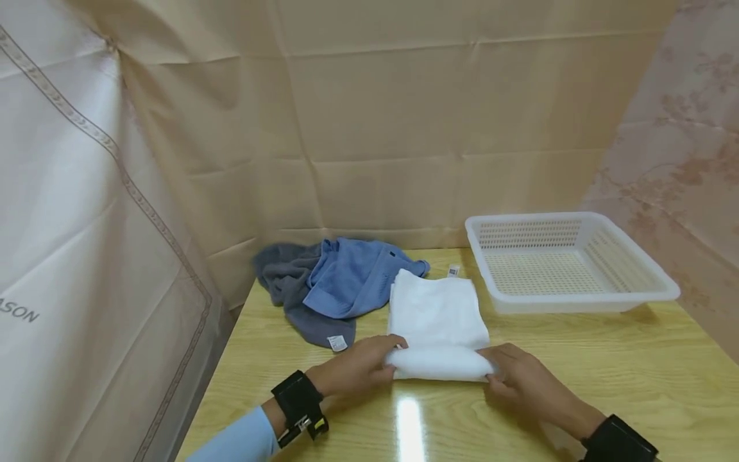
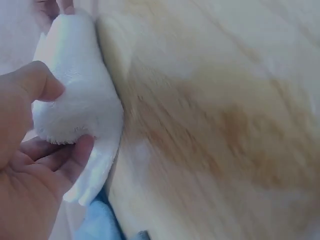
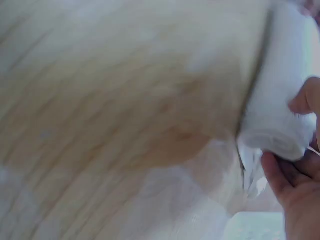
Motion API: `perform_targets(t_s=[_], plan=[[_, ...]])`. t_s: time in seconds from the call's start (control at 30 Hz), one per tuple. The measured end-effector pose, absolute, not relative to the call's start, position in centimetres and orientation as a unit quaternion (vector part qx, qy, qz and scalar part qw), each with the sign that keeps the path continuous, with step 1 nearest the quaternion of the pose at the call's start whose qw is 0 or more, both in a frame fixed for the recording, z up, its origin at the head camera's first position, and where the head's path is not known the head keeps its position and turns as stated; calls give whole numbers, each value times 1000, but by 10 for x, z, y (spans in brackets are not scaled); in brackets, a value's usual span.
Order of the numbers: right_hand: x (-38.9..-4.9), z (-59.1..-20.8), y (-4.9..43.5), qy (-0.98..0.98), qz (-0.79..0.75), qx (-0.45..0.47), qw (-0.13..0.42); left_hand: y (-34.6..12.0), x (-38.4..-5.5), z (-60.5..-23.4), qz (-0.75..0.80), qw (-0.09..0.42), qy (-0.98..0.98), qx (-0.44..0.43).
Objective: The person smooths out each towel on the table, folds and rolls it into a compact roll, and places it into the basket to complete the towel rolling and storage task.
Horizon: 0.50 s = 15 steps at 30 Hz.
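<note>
Head view: the lettering (image 1: 20, 310) on the pale sheet (image 1: 86, 192) is cut by the left edge; only "ASON" is read. Part of the grey cloth (image 1: 285, 276) is covered by the blue cloth (image 1: 355, 276). Print on the white label (image 1: 337, 343) is too small to be read. The sleeve (image 1: 237, 439) and right wrist strap (image 1: 620, 443) are cut by the bottom edge. Some fingertips of the left hand (image 1: 360, 366) and right hand (image 1: 519, 378) are hidden by the rolled white towel (image 1: 440, 362). Right wrist view: the tabletop (image 3: 125, 110) is blurred; the right hand is cropped by the right edge.
</note>
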State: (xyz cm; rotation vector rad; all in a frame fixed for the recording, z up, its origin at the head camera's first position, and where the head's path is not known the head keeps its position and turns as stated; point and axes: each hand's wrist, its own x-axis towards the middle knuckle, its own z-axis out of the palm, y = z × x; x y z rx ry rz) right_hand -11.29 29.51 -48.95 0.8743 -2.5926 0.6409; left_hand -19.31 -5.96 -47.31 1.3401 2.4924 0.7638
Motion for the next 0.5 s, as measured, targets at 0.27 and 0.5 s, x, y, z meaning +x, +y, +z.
perform_targets(t_s=[0.27,0.5], plan=[[-127,-482,301,-872,421,248,17,-63,-189,-473,383,136,835,371],[-129,-488,292,-900,357,225,109,-63,-186,-474,296,2,861,413]])
